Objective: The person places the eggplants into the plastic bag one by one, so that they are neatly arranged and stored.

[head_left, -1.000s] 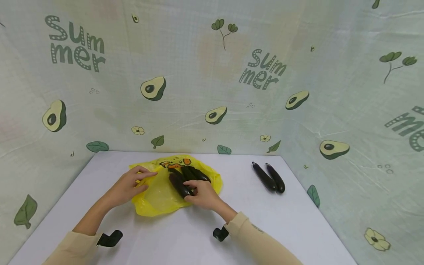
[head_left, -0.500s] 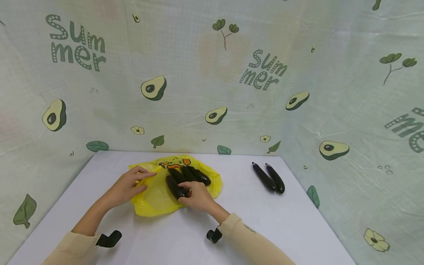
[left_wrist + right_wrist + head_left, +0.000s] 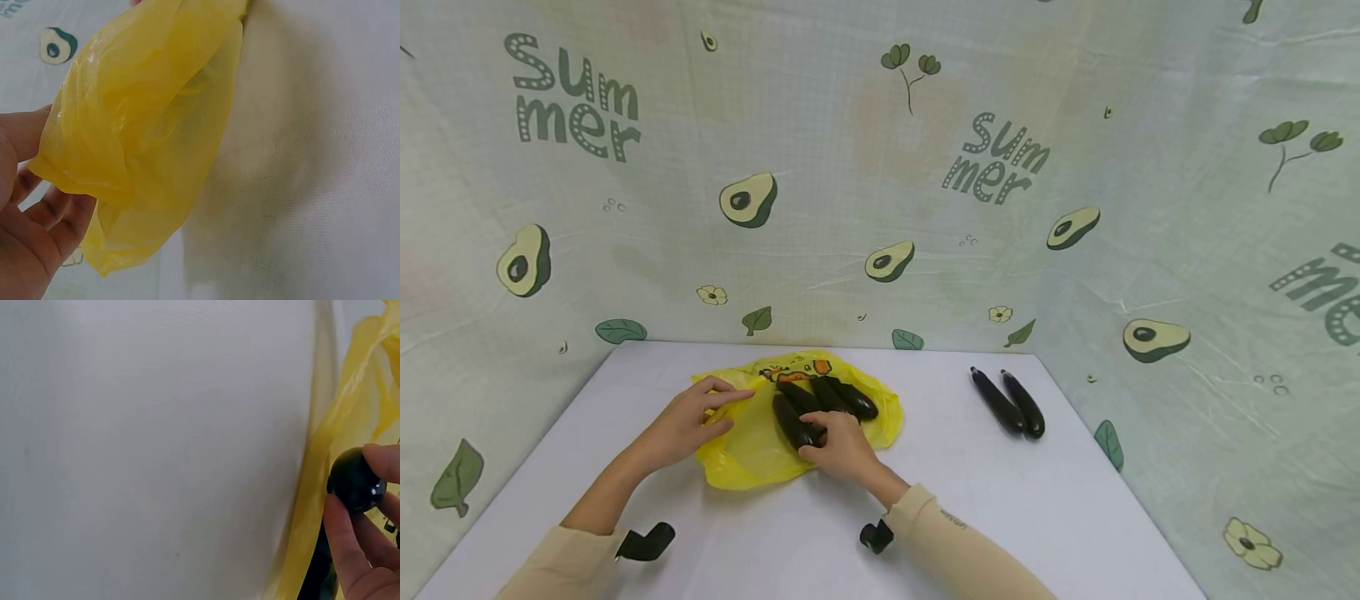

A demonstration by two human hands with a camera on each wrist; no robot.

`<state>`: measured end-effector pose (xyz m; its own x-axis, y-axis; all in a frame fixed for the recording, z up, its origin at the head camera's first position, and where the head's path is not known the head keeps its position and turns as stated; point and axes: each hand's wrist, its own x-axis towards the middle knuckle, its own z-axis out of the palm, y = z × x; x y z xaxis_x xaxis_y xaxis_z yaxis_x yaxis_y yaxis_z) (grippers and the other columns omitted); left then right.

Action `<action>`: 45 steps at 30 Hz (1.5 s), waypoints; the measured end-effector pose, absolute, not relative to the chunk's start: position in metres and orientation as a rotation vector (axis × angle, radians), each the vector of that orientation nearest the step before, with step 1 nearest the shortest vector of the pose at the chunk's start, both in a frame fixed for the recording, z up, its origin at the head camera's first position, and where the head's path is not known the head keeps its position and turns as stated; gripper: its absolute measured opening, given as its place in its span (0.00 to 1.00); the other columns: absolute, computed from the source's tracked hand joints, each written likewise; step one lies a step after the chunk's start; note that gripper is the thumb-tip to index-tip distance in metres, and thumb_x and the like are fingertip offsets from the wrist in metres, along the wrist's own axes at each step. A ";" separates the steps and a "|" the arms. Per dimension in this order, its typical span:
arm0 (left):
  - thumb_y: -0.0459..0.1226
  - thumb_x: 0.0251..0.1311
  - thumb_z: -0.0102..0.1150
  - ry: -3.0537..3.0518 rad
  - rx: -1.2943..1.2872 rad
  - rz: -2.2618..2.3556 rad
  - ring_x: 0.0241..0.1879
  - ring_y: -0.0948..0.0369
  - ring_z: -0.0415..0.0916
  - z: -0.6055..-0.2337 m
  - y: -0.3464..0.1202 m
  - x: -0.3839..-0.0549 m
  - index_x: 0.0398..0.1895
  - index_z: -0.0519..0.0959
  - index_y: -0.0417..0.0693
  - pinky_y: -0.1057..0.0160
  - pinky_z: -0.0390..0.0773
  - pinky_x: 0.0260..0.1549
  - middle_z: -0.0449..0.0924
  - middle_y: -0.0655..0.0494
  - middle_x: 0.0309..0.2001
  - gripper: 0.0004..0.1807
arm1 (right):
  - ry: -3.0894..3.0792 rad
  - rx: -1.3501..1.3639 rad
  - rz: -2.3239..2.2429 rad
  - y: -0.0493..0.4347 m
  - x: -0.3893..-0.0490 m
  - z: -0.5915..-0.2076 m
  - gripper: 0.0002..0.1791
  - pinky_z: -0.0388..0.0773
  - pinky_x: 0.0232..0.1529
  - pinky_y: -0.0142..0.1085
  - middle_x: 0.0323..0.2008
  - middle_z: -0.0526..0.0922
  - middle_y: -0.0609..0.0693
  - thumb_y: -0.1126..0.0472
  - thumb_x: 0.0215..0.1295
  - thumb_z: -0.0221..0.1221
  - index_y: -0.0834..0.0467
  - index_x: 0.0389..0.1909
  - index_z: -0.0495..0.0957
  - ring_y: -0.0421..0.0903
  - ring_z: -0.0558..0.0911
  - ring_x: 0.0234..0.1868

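Observation:
My right hand (image 3: 844, 446) grips a dark, glossy eggplant (image 3: 789, 418) inside a yellow plastic bag (image 3: 739, 479). In the right wrist view, its fingers and thumb are curled round the rounded end of the eggplant (image 3: 350, 478). Several more eggplants (image 3: 859, 401) lie side by side in the bag, partly covered by that hand. At the bag's left rim is my left hand (image 3: 681, 427), its index finger and thumb spread apart. In the left wrist view, thin yellow film of the bag (image 3: 150, 144) covers the tips of the left thumb and fingers.
Two eggplants (image 3: 998, 402) lie close together on the white table (image 3: 940, 500), to the right of the bag. Patterned cloth (image 3: 820, 117) with avocado prints walls the table at the back and sides. Black camera mounts (image 3: 649, 542) stick out at both wrists.
My right hand has shifted left and slightly down with the gripped eggplant, away from the others in the bag. The left hand has stayed at the bag's left rim.

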<state>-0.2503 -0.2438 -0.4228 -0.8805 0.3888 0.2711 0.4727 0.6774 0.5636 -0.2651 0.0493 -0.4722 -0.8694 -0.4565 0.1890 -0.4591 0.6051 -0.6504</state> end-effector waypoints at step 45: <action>0.27 0.66 0.69 -2.759 -0.699 -0.975 0.52 0.52 0.75 -0.423 -0.245 -0.249 0.69 0.82 0.49 0.66 0.80 0.42 0.77 0.48 0.57 0.28 | -2.714 0.643 1.241 0.036 -0.262 -0.489 0.22 0.78 0.37 0.26 0.46 0.88 0.51 0.62 0.63 0.74 0.60 0.58 0.86 0.35 0.80 0.33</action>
